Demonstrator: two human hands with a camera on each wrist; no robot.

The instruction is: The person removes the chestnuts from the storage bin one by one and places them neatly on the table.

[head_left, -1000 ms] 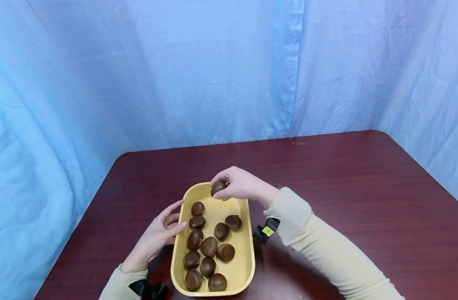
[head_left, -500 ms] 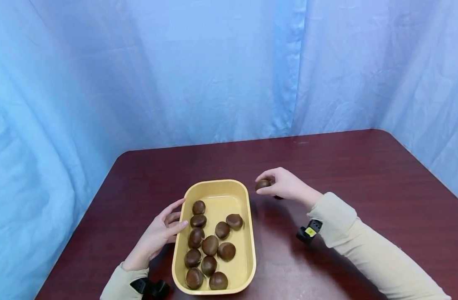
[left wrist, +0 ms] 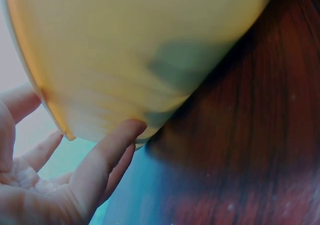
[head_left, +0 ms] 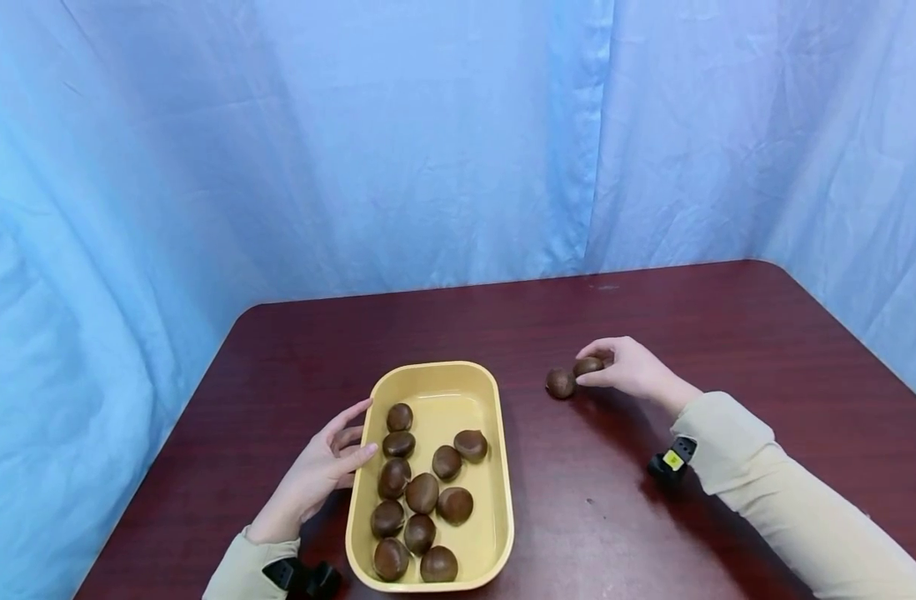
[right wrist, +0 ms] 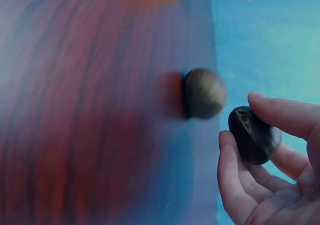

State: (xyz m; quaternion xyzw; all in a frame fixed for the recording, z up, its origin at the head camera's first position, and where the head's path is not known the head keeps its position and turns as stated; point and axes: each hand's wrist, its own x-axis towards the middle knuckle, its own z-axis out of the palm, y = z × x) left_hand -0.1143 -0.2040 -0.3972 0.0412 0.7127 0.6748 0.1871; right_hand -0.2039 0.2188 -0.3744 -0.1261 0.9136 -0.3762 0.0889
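My left hand rests against the left side of a yellow plastic tray, the thumb lying at its rim. In the left wrist view, loosely extended fingers touch the tray's outer wall. Several brown chestnuts lie in the tray, mostly along its left and near parts. To the right of it, my right hand holds one chestnut between thumb and fingers, low over the table. Just left of the held one sits another chestnut on the table.
The dark red wooden table has rounded far corners. Light blue curtains hang behind it and at both sides. A small black camera is strapped to each wrist.
My right hand has moved right with its chestnut, from over the tray's far end to the table beyond the other chestnut, now uncovered. The left hand and tray have stayed put.
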